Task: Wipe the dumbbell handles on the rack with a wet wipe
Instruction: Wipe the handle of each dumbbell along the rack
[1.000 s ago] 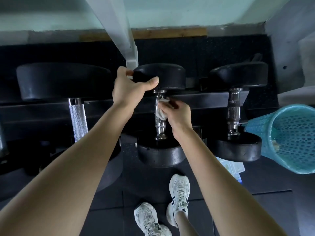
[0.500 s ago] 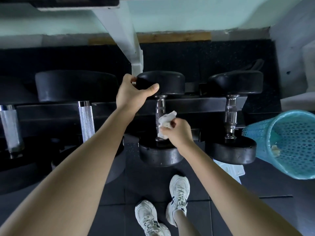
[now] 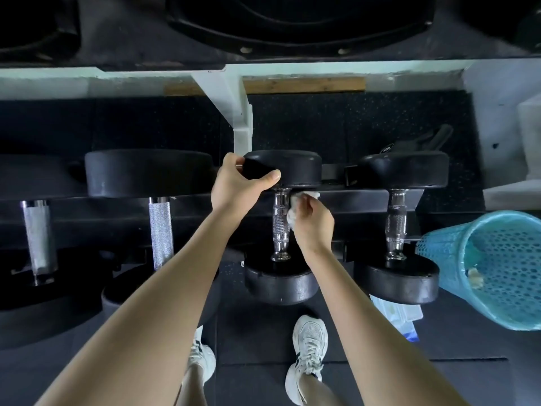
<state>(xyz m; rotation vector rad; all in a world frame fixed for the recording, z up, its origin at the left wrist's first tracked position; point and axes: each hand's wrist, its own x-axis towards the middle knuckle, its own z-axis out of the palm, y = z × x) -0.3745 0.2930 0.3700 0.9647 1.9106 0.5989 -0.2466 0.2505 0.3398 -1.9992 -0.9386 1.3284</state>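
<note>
1. Four dumbbell handles show on the lower rail of the rack [image 3: 360,197]. Counted from the left, they are the first handle [image 3: 38,235], second handle [image 3: 159,230], third handle [image 3: 280,227] and fourth handle [image 3: 396,224]. Each one points away from the person and sits between black heads.
2. Two hands are at the third dumbbell. The left grip [image 3: 238,183] is curled round the edge of its far head [image 3: 289,168], with the thumb on the near side.
3. The right grip [image 3: 314,224] pinches one white wet wipe [image 3: 292,215], crumpled, and presses it on the right side of the third handle, near the far end. The fingers cover a part of the wipe.
4. One blue mesh basket [image 3: 439,253] lies tilted at the right, just beside the fourth dumbbell. One pale crumpled piece [image 3: 475,278] lies inside it.
5. One pale blue packet [image 3: 392,315] lies on the floor, half hidden under the near head of the fourth dumbbell.
6. Two white shoes, the left shoe [image 3: 202,358] and the right shoe [image 3: 308,356], stand on the dark floor below the arms.
7. One white post [image 3: 243,124] stands behind the left grip. Above it are large dark weights, too dark to count.
</note>
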